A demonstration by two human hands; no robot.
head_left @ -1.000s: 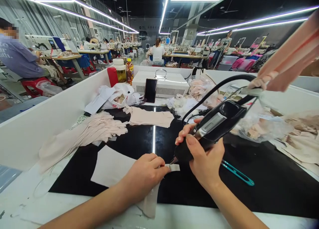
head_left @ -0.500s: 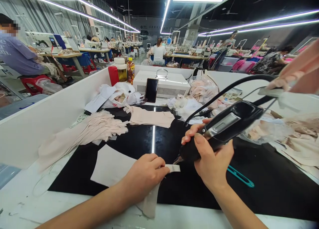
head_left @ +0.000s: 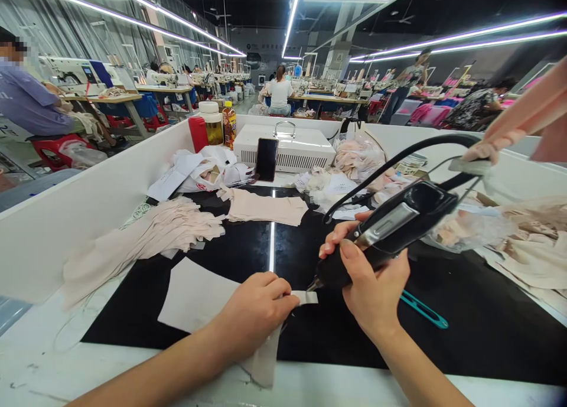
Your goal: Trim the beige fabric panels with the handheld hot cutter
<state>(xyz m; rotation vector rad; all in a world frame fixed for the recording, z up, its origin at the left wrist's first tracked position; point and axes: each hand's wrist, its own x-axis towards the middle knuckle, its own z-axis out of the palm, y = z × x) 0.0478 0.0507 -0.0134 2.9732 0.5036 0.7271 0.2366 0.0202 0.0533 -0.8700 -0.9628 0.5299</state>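
My left hand (head_left: 263,303), fingers curled, pinches and presses a pale beige fabric piece (head_left: 195,295) on the black mat. The piece's narrow end (head_left: 310,298) sticks out past my fingertips, and another pale strip (head_left: 264,362) hangs below the hand over the mat's front edge. In my right hand (head_left: 372,283) is a black corded hand tool (head_left: 390,230), tilted with its metal tip down. The tip is at the narrow end, close to my left fingers; whether it touches the fabric I cannot tell. A teal slotted tool (head_left: 425,309) lies right of my right hand.
A fanned fabric stack (head_left: 146,235) lies left; more pieces (head_left: 266,207) lie behind. At the back stand a phone (head_left: 266,159) and a white metal box (head_left: 287,144). Bagged scraps (head_left: 460,218) lie right. The tool's cable (head_left: 398,153) loops overhead by hanging pink cloth (head_left: 522,117).
The whole view has shifted slightly. My hands, the tool and the fabric keep nearly the same places relative to each other. A standing person in the right background has shifted to the right.
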